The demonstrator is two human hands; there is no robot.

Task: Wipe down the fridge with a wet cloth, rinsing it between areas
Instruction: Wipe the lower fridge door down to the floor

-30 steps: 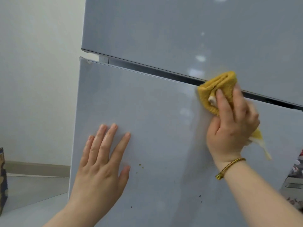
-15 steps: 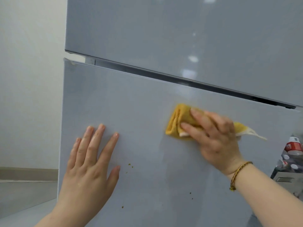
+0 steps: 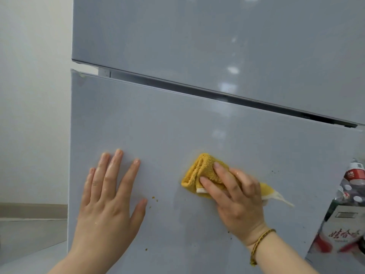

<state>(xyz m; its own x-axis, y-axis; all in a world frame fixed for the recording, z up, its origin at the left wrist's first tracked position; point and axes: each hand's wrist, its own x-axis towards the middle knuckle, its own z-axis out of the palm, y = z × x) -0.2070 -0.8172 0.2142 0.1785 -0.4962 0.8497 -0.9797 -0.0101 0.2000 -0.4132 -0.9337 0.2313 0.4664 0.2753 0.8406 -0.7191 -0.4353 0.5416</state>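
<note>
A grey two-door fridge fills the view, with its upper door [image 3: 197,36] above a dark gap and its lower door [image 3: 177,119] below. My right hand [image 3: 237,202] holds a folded yellow cloth [image 3: 199,173] against the middle of the lower door, fingers bent over it. A pale tail of the cloth sticks out to the right of the hand. My left hand [image 3: 108,198] rests flat on the lower door near its left edge, fingers spread. Small yellow-brown specks [image 3: 153,197] dot the door between and below my hands.
A pale wall [image 3: 33,95] and a strip of floor [image 3: 29,234] lie left of the fridge. At the right edge stand plastic bottles [image 3: 355,175] with red labels, above a wrapped pack [image 3: 339,234] with red print, close to the fridge's right side.
My right hand has carried the cloth from the gap between the doors down and leftward onto the middle of the lower door. My left hand has stayed flat on the door.
</note>
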